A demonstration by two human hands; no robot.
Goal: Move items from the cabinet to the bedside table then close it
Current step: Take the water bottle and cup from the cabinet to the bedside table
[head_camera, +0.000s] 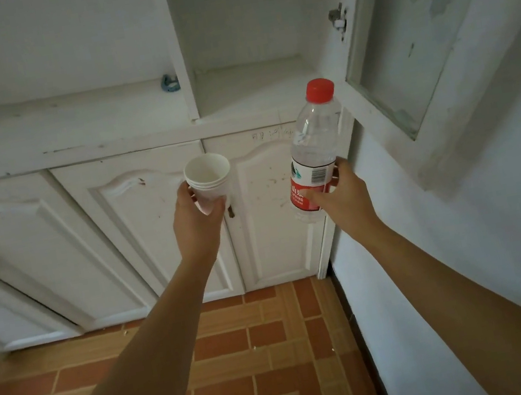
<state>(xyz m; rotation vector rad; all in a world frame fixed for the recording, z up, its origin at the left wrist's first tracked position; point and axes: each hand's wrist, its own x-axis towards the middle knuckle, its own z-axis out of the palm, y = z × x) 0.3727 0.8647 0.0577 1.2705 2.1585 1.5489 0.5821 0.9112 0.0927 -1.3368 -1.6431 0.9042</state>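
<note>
My left hand (194,217) grips a short stack of white paper cups (208,180), mouth up, in front of the lower cabinet doors. My right hand (339,199) grips a clear plastic water bottle (315,149) with a red cap and red label, held upright and leaning slightly right. Above them the white upper cabinet (184,71) stands with its inside bare, and its glass-paned door (406,42) swung out to the right. The bedside table is out of view.
A white counter ledge (65,127) runs left of the cabinet, with a small blue object (169,83) on it. Lower cabinet doors (140,232) with dark handles are closed below. A pale wall (467,230) is close on the right. Brown tiled floor (245,356) lies underfoot.
</note>
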